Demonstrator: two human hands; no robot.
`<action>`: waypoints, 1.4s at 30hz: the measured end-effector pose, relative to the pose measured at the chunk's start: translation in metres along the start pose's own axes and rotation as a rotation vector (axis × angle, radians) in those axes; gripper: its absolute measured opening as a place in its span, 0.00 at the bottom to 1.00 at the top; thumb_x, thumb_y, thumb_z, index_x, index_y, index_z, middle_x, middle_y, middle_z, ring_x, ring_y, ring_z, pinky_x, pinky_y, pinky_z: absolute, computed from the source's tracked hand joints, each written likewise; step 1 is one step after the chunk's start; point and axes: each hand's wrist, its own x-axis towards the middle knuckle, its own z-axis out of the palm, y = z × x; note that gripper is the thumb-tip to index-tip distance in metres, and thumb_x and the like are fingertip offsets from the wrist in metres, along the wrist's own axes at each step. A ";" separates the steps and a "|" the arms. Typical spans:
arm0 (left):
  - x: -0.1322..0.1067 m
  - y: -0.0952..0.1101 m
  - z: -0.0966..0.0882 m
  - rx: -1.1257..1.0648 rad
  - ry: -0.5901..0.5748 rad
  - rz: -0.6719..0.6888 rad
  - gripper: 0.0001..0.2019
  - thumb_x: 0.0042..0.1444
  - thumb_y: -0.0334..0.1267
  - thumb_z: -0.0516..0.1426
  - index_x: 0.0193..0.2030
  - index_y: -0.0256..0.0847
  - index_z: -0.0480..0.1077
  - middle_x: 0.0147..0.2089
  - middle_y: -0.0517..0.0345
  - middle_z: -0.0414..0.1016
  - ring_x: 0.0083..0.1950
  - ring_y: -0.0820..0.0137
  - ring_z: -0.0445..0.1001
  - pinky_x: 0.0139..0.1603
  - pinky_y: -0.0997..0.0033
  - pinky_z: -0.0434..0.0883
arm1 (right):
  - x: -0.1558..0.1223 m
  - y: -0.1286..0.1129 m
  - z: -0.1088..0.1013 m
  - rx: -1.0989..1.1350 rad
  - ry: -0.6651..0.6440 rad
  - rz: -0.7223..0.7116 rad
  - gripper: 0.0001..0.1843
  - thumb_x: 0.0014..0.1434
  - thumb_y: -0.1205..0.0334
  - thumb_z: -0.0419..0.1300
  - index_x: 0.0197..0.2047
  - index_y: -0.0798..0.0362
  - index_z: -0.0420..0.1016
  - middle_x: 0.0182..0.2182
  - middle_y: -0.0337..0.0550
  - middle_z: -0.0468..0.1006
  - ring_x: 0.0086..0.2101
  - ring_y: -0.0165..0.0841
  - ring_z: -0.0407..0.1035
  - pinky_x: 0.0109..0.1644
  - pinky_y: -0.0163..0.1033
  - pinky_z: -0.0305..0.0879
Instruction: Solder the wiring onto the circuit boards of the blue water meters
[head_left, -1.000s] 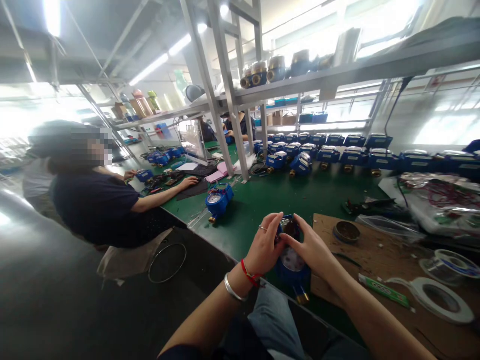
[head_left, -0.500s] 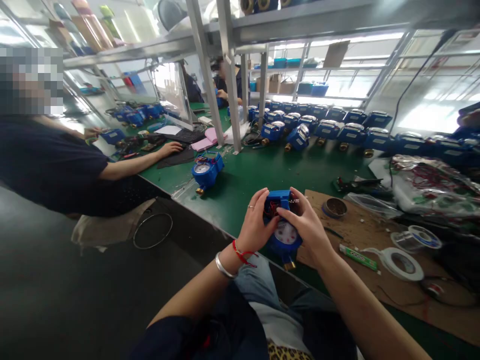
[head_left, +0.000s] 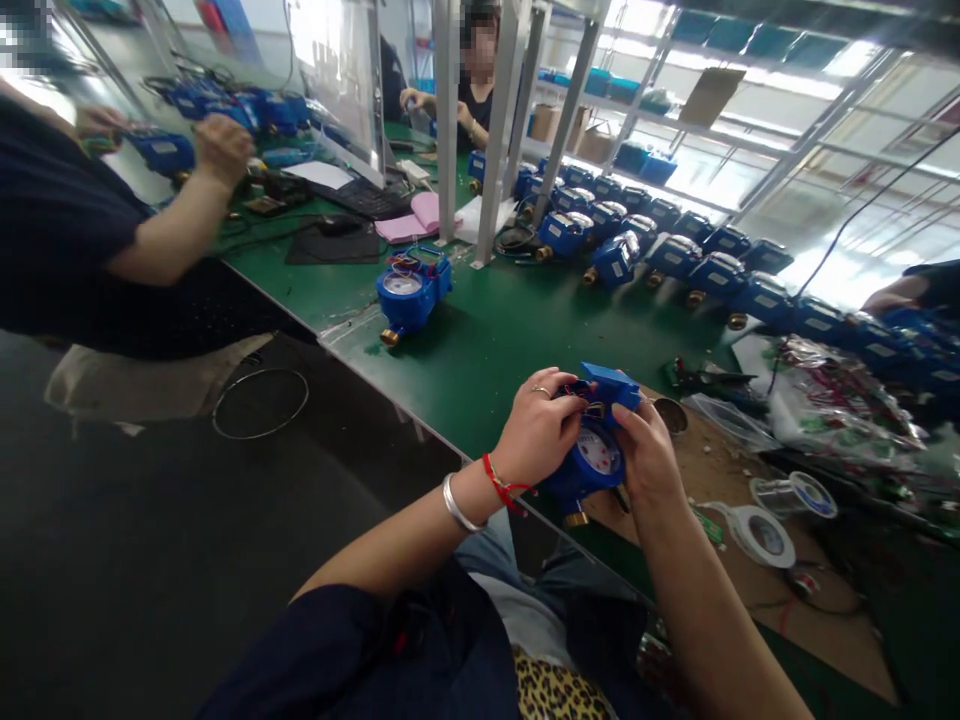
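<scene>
Both my hands hold a blue water meter (head_left: 596, 450) just above the near edge of the green bench (head_left: 487, 350). My left hand (head_left: 536, 430) wraps its left side, fingers closed round the body, a ring on one finger. My right hand (head_left: 649, 455) grips the right side, thumb near the round white dial. The meter's blue box lid stands open at the top, with wires showing under it. A brass fitting pokes out below the meter.
A second blue meter (head_left: 409, 290) lies alone on the bench to the left. A row of several meters (head_left: 675, 255) lines the back. A brown board (head_left: 720, 470) with a tape roll (head_left: 763, 535), solder spool and small tin lies right. A seated person (head_left: 112, 230) works at left.
The view has tipped down and left. The meter has tilted in my hands, its lid end now swung up to the right. The neighbour's hand has lifted from the keyboard.
</scene>
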 end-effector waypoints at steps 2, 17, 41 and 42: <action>0.002 0.000 0.002 0.020 -0.015 0.014 0.11 0.60 0.31 0.54 0.44 0.42 0.76 0.56 0.51 0.70 0.63 0.57 0.61 0.66 0.49 0.62 | 0.000 0.001 -0.002 -0.037 -0.004 0.003 0.27 0.49 0.55 0.66 0.54 0.47 0.72 0.49 0.42 0.77 0.47 0.38 0.72 0.54 0.43 0.67; 0.004 0.003 0.005 -0.011 -0.004 -0.021 0.10 0.59 0.29 0.53 0.41 0.39 0.75 0.55 0.51 0.72 0.63 0.58 0.60 0.68 0.52 0.59 | 0.000 0.001 -0.001 0.038 -0.036 0.031 0.17 0.51 0.56 0.64 0.45 0.49 0.73 0.44 0.42 0.79 0.44 0.40 0.74 0.51 0.46 0.69; -0.020 0.001 -0.011 -0.178 0.107 -0.085 0.11 0.56 0.24 0.51 0.39 0.42 0.70 0.52 0.52 0.71 0.63 0.61 0.60 0.66 0.50 0.59 | -0.009 0.012 0.017 -0.336 -0.090 -0.244 0.42 0.53 0.45 0.63 0.67 0.49 0.58 0.58 0.48 0.70 0.57 0.43 0.66 0.60 0.48 0.64; -0.020 0.000 -0.011 -0.185 0.115 -0.084 0.11 0.56 0.24 0.51 0.38 0.42 0.70 0.51 0.52 0.72 0.63 0.61 0.61 0.65 0.50 0.60 | -0.010 0.011 0.018 -0.361 -0.092 -0.265 0.42 0.53 0.45 0.63 0.67 0.49 0.57 0.59 0.49 0.69 0.58 0.43 0.65 0.61 0.49 0.63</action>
